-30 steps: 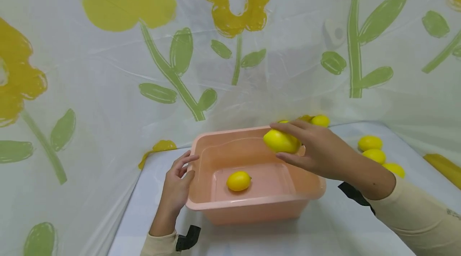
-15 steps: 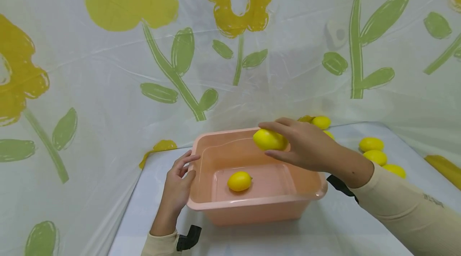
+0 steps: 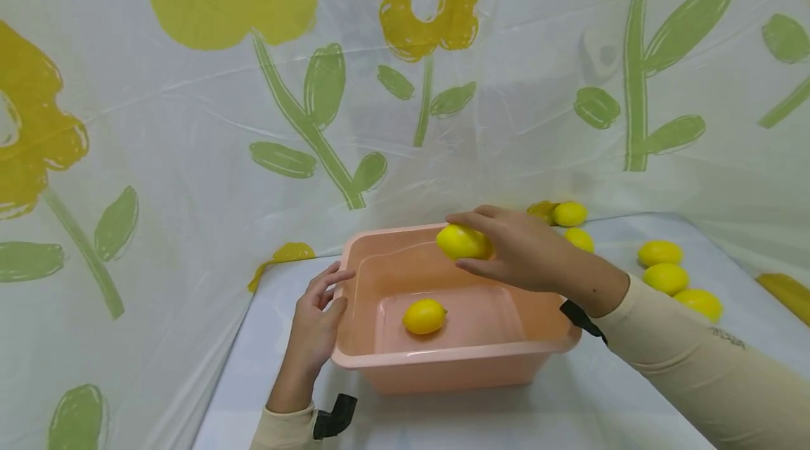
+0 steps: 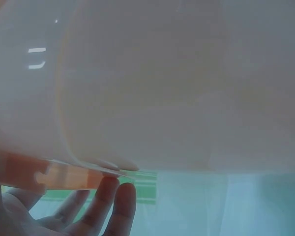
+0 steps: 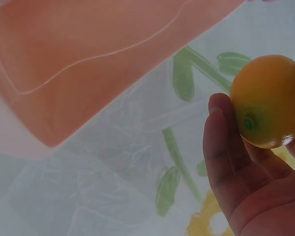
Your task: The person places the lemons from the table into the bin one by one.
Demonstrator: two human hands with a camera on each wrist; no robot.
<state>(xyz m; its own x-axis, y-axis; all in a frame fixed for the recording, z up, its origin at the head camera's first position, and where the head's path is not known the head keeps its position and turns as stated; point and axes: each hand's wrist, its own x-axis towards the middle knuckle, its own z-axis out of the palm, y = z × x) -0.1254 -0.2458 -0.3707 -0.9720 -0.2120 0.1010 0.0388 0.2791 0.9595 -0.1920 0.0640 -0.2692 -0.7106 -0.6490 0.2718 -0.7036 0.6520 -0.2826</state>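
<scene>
A pink plastic basin (image 3: 455,358) stands on the white-covered table. My left hand (image 3: 316,323) holds its left rim, index finger reaching over the edge; the left wrist view shows several fingertips (image 4: 124,199) up against the rim from below. My right hand (image 3: 525,246) grips a yellow lemon (image 3: 462,242) between thumb and fingers, above the back right part of the basin. In the right wrist view, the held lemon (image 5: 268,101) shows a greenish tip. A second lemon (image 3: 425,316) lies on the basin floor, left of its middle.
To the basin's right, a group of lemons (image 3: 666,278) lies on the table (image 3: 633,380). Two more, one a lemon (image 3: 570,214) at the back edge, lie behind my right forearm. A flower-printed curtain (image 3: 493,112) hangs right behind the table.
My right hand has moved left with the lemon, further over the basin. The left hand keeps its place on the rim, and the lemon inside lies as before.
</scene>
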